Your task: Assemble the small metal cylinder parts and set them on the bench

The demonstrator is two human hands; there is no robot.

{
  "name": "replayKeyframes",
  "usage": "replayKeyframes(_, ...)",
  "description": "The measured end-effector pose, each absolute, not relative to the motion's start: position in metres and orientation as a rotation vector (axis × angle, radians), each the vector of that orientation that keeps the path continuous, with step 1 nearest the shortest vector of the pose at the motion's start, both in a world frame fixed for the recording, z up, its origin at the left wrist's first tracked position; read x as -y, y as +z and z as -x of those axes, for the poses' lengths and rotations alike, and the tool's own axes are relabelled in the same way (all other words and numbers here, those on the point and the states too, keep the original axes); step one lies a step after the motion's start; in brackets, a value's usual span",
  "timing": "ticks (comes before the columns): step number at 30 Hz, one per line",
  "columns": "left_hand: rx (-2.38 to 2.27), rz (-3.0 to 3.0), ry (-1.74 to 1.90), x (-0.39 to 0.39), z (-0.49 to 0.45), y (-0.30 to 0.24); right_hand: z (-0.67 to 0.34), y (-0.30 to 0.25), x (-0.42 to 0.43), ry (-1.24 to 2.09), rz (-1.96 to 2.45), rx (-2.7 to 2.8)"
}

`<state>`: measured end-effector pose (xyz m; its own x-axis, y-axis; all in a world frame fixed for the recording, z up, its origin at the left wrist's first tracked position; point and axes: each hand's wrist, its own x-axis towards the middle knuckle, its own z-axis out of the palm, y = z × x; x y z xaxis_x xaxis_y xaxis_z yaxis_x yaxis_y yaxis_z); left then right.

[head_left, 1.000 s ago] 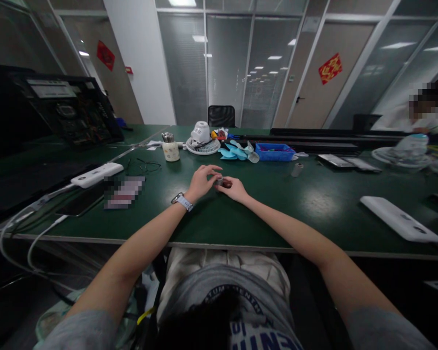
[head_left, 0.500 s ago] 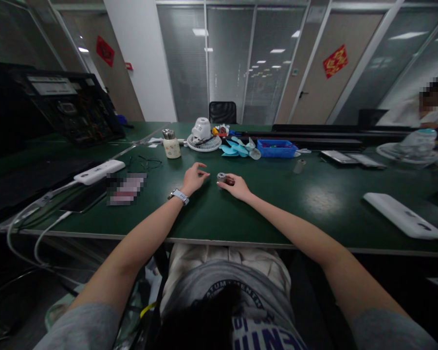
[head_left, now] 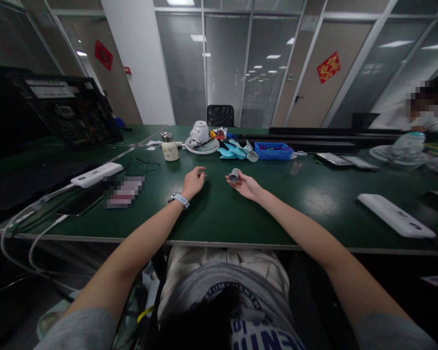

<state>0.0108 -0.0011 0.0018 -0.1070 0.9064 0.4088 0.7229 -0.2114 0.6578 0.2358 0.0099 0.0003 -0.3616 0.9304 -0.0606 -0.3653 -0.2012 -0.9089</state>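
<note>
My right hand [head_left: 245,184] is turned palm up over the green table [head_left: 219,214] and pinches a small grey metal cylinder [head_left: 234,174] at its fingertips. My left hand [head_left: 193,180], with a watch on its wrist, rests on the table a short way to the left of the cylinder. Its fingers are loosely curled and hold nothing.
Behind my hands stand a small cream bottle [head_left: 170,147], a white fan base [head_left: 200,138], light blue fan blades [head_left: 233,150], a blue tray [head_left: 273,151] and a second grey cylinder [head_left: 295,167]. White power strips lie at left [head_left: 96,174] and right [head_left: 396,215]. Another person sits far right.
My two hands were together on the cylinder. The left hand let go and drew back to the left; the right hand turned palm up and lifted the cylinder slightly to the right.
</note>
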Motion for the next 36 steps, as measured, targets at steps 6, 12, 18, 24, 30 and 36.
replayKeyframes(6,-1.822,-1.927,1.232,0.002,-0.012,0.004,-0.234,0.005,-0.007,1.770,0.831,0.997)
replayKeyframes(12,-1.804,-1.924,1.240,0.005,-0.013,0.006,-0.233,0.006,-0.006,1.719,0.843,1.063)
replayKeyframes(18,-1.800,-1.945,1.220,0.005,-0.014,0.007,-0.232,0.007,-0.004,1.753,0.823,0.977)
replayKeyframes(24,-1.792,-1.957,1.204,0.006,-0.014,0.007,-0.232,0.006,-0.005,1.775,0.817,0.986)
replayKeyframes(30,-1.784,-1.963,1.199,0.005,-0.014,0.006,-0.224,0.002,-0.006,1.721,0.816,0.991)
replayKeyframes(36,-1.796,-1.973,1.186,0.003,-0.015,0.004,-0.220,-0.005,-0.002,1.587,0.815,1.117)
